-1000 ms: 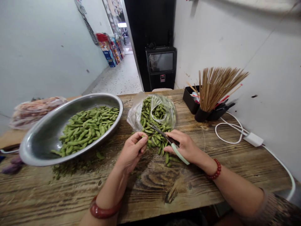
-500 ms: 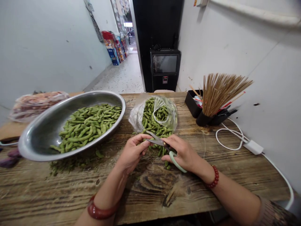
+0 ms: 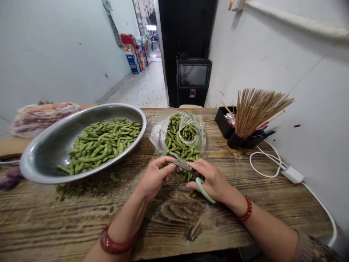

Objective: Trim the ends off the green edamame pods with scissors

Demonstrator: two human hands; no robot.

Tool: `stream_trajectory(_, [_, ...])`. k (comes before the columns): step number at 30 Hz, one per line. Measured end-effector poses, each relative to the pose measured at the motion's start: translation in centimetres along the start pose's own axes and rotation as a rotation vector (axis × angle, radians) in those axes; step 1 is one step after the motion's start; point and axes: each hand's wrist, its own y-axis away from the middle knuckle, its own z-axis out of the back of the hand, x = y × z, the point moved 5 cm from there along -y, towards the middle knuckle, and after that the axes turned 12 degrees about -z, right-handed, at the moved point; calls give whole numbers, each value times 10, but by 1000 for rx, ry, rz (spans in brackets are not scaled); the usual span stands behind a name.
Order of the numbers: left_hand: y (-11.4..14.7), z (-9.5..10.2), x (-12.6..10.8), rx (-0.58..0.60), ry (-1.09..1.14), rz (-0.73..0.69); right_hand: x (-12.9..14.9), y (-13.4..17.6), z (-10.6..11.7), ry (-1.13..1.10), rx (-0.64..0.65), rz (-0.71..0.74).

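Note:
My right hand (image 3: 211,180) is closed around a pair of scissors (image 3: 202,190) with pale green handles. Their dark blades are parted and point left, right by the fingertips of my left hand (image 3: 156,176). Between the thumb and fingers of that hand is a green soybean pod, mostly hidden. Just beyond both hands lies a clear plastic bag (image 3: 157,136), open toward me, with soybean pods (image 3: 177,142) inside and spilling from its mouth. To the left stands a wide metal basin (image 3: 54,156), tilted, with a heap of pods (image 3: 105,143) in it.
Small green trimmings (image 3: 81,189) lie under the basin's near rim on the wooden table (image 3: 152,233). Behind the basin is a plastic bag of something pinkish (image 3: 45,116). At right are a black holder with wooden skewers (image 3: 253,112) and a white cable with an adapter (image 3: 292,174).
The view has shifted slightly. Both hands keep almost the same place, with the scissor blades still parted at my left fingertips.

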Motion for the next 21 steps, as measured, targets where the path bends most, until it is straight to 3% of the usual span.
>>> stream_trajectory(11, [1,-2,-1,26,-2,3,-4,0,-2,21,19,10])
stream_trajectory(17, [-4,19,-18,-145,229,-80,-8,-1,5,-16,-109,14])
stream_trajectory(21, [-7,28,-23,-180,248,-110,-9,0,6,-7,-146,24])
